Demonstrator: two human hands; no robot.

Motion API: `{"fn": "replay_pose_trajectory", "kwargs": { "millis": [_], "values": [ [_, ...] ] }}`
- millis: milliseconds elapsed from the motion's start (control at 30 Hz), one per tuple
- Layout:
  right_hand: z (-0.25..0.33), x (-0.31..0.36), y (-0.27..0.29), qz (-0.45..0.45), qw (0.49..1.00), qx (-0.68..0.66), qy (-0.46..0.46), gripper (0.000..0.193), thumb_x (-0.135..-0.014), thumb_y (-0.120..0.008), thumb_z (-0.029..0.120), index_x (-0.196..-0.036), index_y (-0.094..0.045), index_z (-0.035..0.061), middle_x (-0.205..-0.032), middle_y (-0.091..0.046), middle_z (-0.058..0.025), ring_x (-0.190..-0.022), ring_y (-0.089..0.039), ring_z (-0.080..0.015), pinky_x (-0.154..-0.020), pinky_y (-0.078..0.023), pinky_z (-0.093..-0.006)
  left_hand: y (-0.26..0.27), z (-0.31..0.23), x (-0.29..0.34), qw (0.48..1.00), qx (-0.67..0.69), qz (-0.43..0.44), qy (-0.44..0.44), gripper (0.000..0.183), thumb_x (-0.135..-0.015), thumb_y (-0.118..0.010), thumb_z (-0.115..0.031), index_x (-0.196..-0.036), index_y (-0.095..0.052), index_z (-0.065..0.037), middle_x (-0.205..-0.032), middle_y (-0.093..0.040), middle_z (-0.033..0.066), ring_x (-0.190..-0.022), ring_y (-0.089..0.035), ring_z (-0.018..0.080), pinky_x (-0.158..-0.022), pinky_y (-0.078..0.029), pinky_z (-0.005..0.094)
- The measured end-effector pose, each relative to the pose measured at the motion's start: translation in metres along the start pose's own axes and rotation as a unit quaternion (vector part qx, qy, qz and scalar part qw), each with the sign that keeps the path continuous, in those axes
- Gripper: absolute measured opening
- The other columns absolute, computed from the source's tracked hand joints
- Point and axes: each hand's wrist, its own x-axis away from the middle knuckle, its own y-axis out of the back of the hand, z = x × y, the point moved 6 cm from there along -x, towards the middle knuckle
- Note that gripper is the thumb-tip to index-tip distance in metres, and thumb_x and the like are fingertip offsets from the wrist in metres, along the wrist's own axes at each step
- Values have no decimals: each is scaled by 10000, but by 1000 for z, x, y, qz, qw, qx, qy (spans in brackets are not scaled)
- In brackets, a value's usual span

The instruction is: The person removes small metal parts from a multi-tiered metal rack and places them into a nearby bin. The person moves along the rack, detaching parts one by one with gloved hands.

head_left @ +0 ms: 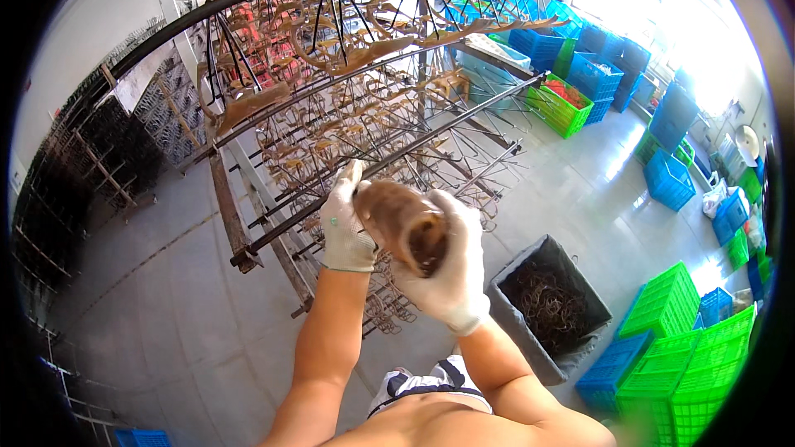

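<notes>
So the thing in hand is a brown, hollow-looking roll [393, 209], held in the air just in front of the near lower bar of the big hook rack [451, 126], its open end tipped toward the wearer. Motion blur, so I can't tell what it's made of. The gloved left hand [344, 228] lies along its left side, fingers up, and the gloved right hand [460, 273] cups the open end, so both grips are full of that one roll; my guess is it's pinned from both sides so it can't slip or spring open. Tan curved strips [364, 56] hang over the rack's rods, probably spaced out so they don't tangle. Right of the rack's lower end there's a lined bin [507, 291] of dark stringy stuff [546, 306], close by the right forearm, maybe for easy reach. Blue crates [595, 76] sit beyond the rack's right end, green crates [672, 302] well off its near right. Main nuisance: those hooks poking out, easy to snag a glove on.
</notes>
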Motion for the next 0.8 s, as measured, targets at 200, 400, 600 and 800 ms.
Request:
{"fn": "replay_pose_trajectory", "kwargs": {
  "millis": [200,400,600,800],
  "values": [
    [-69,58,68,-6,996,-74,-44,797,-678,-636,-98,-1387,-287,-2,-1119,-525,-135,-1065,-556,-242,-963,-429,-368,-17,-11,16,996,-28,73,-48,160,-979,-585,-189,-972,-661,-49,-697,-664,39,-510,-547,71,-469,-429,221],
    [-279,186,159,-129,866,-101,-472,652,-691,-697,51,-1293,-450,-2,-1092,-566,-107,-931,-584,-202,-850,-495,-358,-26,-5,24,989,-26,145,-15,383,-1027,-474,-318,-1131,-615,22,-961,-688,195,-825,-670,263,-775,-562,386],
    [-487,287,293,-102,792,45,-600,704,-652,-730,75,-1299,-457,27,-1137,-581,-124,-984,-594,-261,-908,-474,-383,32,-28,47,949,-233,149,-149,526,-1008,-436,-384,-1335,-479,25,-1237,-598,178,-1126,-587,303,-978,-461,473],
    [-528,243,322,169,591,441,-654,877,-690,-758,414,-1445,-414,130,-1397,-502,-171,-1286,-497,-312,-1064,-385,-473,146,-25,169,542,-617,-390,-416,205,-889,-479,-11,-1042,-615,-17,-911,-624,70,-855,-596,158,-823,-496,335]
  ]
}}
